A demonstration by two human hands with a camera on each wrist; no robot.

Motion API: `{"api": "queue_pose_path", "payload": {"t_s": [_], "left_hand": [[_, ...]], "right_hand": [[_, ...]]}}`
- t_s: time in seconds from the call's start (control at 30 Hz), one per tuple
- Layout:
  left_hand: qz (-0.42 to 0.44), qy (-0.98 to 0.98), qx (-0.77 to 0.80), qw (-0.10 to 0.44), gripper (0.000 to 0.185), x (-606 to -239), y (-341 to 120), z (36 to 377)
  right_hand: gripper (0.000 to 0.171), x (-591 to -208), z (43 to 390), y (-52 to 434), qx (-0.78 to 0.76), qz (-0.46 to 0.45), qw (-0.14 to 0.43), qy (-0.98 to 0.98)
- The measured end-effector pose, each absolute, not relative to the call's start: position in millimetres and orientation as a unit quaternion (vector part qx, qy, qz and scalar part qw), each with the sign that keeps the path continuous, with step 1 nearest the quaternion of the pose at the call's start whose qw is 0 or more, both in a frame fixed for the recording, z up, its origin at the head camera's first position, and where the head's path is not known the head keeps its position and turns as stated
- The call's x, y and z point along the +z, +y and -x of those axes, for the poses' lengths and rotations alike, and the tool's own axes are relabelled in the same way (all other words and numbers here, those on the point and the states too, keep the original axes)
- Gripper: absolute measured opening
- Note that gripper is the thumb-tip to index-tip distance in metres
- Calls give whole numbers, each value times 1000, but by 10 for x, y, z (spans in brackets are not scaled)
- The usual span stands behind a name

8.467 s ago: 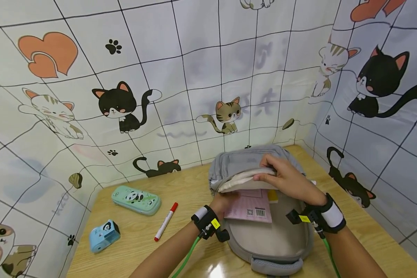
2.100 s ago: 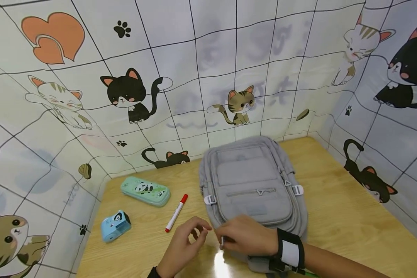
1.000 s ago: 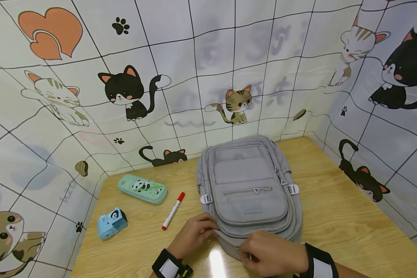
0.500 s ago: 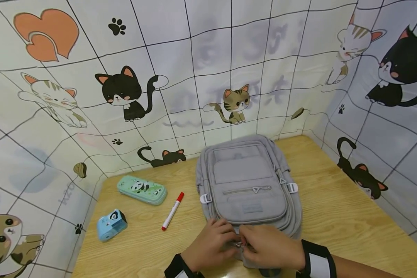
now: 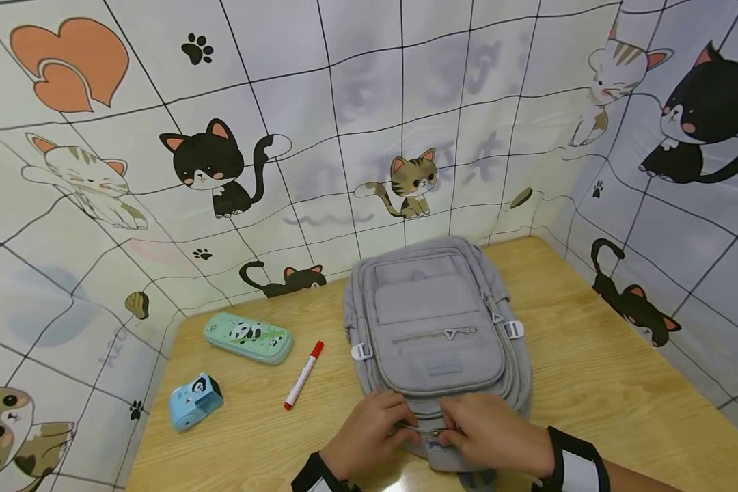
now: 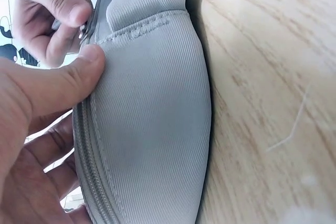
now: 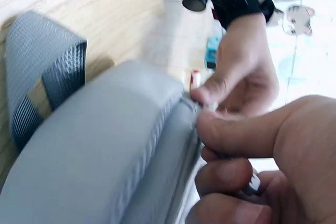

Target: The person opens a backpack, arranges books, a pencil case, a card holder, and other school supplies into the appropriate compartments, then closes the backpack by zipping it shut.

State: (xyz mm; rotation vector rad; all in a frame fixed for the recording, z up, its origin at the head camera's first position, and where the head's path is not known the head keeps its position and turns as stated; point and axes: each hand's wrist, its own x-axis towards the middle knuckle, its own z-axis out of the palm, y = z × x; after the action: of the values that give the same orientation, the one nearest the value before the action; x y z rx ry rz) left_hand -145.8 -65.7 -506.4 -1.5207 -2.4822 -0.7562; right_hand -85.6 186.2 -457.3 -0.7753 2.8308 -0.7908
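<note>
A grey backpack (image 5: 427, 301) lies front side up on the table, its top handle end toward me. My left hand (image 5: 372, 434) grips the near edge beside the zipper; in the left wrist view its thumb (image 6: 86, 69) presses the fabric while the fingers lie behind the edge. Just right of it, my right hand (image 5: 498, 434) pinches the zipper pull (image 7: 253, 183), mostly hidden in its fingers. The zipper track (image 6: 92, 166) left of that spot looks joined. What the bag contains is hidden.
Left of the backpack lie a red-capped white marker (image 5: 304, 376), a green panda pencil case (image 5: 248, 338) and a small blue panda-printed object (image 5: 195, 402). A cat-patterned curtain (image 5: 320, 102) hangs behind the wooden table (image 5: 590, 342).
Earlier the flap was lifted over a pink book; it now lies down, covering it. The right hand has moved rightward along the near edge with the zipper pull, and the left hand has followed.
</note>
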Motion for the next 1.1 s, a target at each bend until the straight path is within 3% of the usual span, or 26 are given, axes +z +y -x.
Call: {"api": "queue_pose_path", "payload": {"t_s": [0.2,0.4,1.1], "left_hand": [[506,-820,-257,73,17,-5077,-674,1461],[503,-819,-268,72,15,-5101,-694,1458],[492,-824,-272,72,16,-5129,-685,1436]], "right_hand": [[31,-4511,906,2182,-290,261,103,915],[28,-4504,968,2494,-306,283,117,902],[27,-4610,984,3194,-323,255,75,908]]}}
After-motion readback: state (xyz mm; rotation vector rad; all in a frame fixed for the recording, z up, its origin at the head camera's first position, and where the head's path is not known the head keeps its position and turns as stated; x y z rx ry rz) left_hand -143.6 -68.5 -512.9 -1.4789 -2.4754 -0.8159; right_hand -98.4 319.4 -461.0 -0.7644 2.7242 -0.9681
